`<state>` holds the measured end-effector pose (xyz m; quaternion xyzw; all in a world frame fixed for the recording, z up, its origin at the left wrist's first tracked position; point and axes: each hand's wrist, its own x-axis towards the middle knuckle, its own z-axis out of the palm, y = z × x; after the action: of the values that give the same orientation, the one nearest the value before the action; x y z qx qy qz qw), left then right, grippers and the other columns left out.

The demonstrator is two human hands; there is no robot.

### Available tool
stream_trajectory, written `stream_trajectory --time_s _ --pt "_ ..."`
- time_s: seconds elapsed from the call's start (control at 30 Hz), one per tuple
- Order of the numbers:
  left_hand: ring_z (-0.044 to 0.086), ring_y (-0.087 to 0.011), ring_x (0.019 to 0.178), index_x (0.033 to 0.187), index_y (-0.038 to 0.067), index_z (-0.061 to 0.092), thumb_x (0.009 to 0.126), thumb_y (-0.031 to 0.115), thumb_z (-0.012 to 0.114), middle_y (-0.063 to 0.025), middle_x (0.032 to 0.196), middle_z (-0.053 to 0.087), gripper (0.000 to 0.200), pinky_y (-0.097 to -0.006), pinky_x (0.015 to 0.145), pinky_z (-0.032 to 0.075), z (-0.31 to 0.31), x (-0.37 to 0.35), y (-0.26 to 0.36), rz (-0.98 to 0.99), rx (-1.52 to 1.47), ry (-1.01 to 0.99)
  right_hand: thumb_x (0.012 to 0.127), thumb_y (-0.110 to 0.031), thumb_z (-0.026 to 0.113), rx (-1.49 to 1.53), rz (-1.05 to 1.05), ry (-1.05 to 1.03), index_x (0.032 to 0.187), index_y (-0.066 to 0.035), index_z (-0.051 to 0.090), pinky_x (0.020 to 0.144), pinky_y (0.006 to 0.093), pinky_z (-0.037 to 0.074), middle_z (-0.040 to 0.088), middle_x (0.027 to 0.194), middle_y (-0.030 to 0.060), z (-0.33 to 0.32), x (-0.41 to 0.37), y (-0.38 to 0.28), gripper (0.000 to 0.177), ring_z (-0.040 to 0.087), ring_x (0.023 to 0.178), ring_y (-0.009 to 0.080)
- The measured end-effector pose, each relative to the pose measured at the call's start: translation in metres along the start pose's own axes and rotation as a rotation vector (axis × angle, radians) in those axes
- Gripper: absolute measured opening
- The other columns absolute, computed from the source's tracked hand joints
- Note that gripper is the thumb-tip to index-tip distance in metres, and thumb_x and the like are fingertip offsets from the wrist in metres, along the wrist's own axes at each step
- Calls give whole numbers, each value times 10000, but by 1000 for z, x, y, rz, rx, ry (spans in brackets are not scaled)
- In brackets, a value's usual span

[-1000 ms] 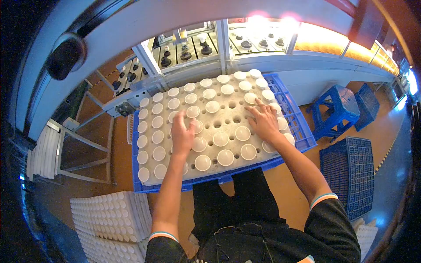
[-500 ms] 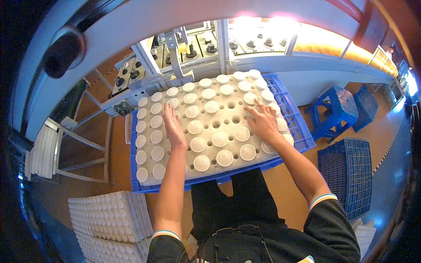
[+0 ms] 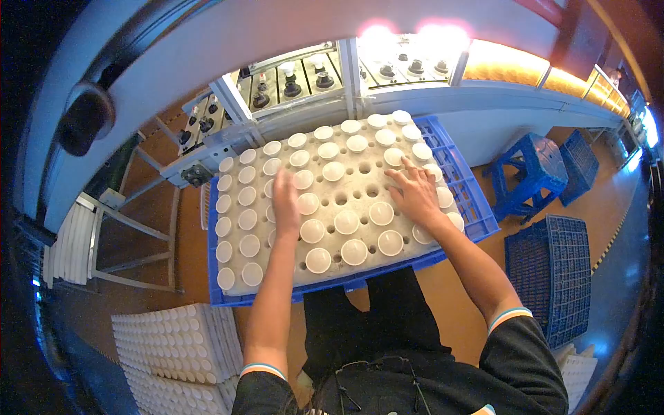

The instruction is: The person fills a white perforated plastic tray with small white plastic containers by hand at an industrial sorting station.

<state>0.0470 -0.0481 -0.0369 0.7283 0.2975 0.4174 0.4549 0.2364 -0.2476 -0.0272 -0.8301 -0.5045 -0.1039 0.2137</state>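
Several round white cups (image 3: 354, 252) sit in the holes of a pale foam board (image 3: 353, 187), which lies on a blue plastic crate (image 3: 484, 207). Over the left-middle columns of cups is my left hand (image 3: 286, 204), blurred, so its fingers and anything in them are not clear. My right hand (image 3: 417, 197) rests at the right part of the board, fingers spread, among cups and next to some bare holes. Nothing shows in its grasp.
Behind the board runs a machine with black fixtures (image 3: 292, 86) behind a metal frame. Stacked foam boards of cups (image 3: 176, 346) stand at lower left. To the right are a blue stool (image 3: 536, 169) and blue crates (image 3: 550, 277).
My left hand has moved slightly right across the cups and turned blurry. My right hand stays almost in place. The fixtures in the machine have shifted, and a metal arm above the board is gone from view.
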Motion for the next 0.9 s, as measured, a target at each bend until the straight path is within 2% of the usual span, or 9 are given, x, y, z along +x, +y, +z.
stream_trajectory --time_s 0.1,0.2,0.43,0.5,0.63,0.73,0.77,0.83,0.9 --pt "305 -314 1345 1334 -4 436 895 339 551 -183 1432 371 569 -452 1085 264 11 -8 -4 207 784 -210 793 -251 607 -10 -5 6 1193 -202 595 1031 457 266 423 1375 199 2 -1 0 404 485 1158 331" --pt "325 -355 1328 1299 -2 478 878 300 563 -196 1400 406 526 -443 1097 261 11 -10 4 237 776 -206 794 -251 605 -4 0 0 1191 -196 596 1030 460 270 423 1375 202 0 0 0 400 487 1157 333" --pt "294 -330 1348 1345 3 422 906 325 527 -187 1421 379 555 -449 1096 254 10 -11 1 195 736 -223 800 -259 602 -6 -8 -8 1191 -184 595 1033 467 266 421 1372 206 -1 0 0 399 479 1176 329" --pt "292 -338 1346 1376 5 376 927 314 505 -201 1414 383 560 -440 1101 246 11 -11 0 219 522 -146 800 -260 603 -14 -18 0 1192 -184 594 1033 464 265 419 1373 206 1 0 1 399 480 1175 329" --pt "280 -328 1358 1406 10 327 955 329 457 -197 1421 374 568 -432 1105 240 7 -2 3 217 328 -51 802 -266 605 -16 -9 -10 1191 -189 593 1037 458 261 418 1374 202 2 1 2 397 477 1177 325" --pt "219 -268 1395 1440 45 272 981 423 359 -144 1496 254 601 -391 1133 204 -4 6 9 -58 -387 119 802 -274 610 5 -18 6 1193 -199 592 1032 457 265 418 1376 198 0 -1 1 398 475 1177 321" --pt "219 -268 1395 1440 45 272 981 423 359 -144 1496 254 601 -391 1133 204 -5 7 12 -61 -387 119 802 -274 610 5 -17 3 1193 -199 592 1032 457 265 418 1376 198 0 -1 1 398 475 1177 321" --pt "264 -247 1376 1458 57 206 967 477 349 -141 1493 261 662 -404 1135 213 -7 8 29 -314 -1140 132 800 -279 614 -21 -15 -2 1194 -206 591 1028 457 269 421 1376 193 1 -1 1 401 472 1177 321" --pt "282 -260 1366 1467 71 182 960 496 348 -141 1487 265 682 -428 1118 259 -3 10 25 -349 -1230 105 798 -278 617 -26 -22 9 1194 -206 590 1026 456 271 423 1376 193 2 -1 1 403 473 1175 321"
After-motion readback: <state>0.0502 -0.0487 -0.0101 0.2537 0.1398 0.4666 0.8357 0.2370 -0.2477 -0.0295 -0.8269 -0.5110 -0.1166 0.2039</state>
